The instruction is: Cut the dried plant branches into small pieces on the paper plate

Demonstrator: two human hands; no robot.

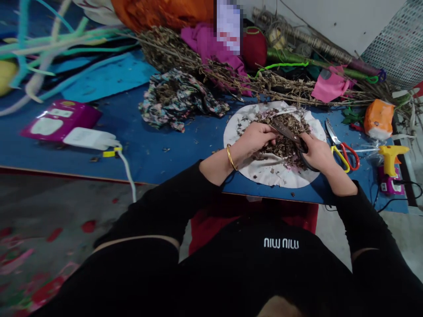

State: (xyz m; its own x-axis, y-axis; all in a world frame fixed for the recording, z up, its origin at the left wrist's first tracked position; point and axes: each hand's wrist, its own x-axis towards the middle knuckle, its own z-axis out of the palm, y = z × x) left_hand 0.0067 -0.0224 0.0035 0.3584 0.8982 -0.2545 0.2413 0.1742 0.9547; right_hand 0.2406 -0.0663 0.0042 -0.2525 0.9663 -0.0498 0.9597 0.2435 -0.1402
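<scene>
My right hand (317,152) is wrapped round the handles of dark scissors (284,129), whose blades point left across a heap of dried leaves (280,152). Beside the blade tips, my left hand (259,137) is closed in a pinch; what lies between its fingers is hidden. Crumbled brown leaf bits cover the middle of a round white cloth (276,179), spread near the table's front edge. To the right of the cloth lies a second pair of scissors (343,152) with red and yellow handles.
On the blue table (185,158) are a yellow glue gun (391,156), an orange packet (379,118) and a crumpled floral cloth (185,101). Dried stems (264,83) run along the back. A purple box (66,119) with a white plug and cord sits left.
</scene>
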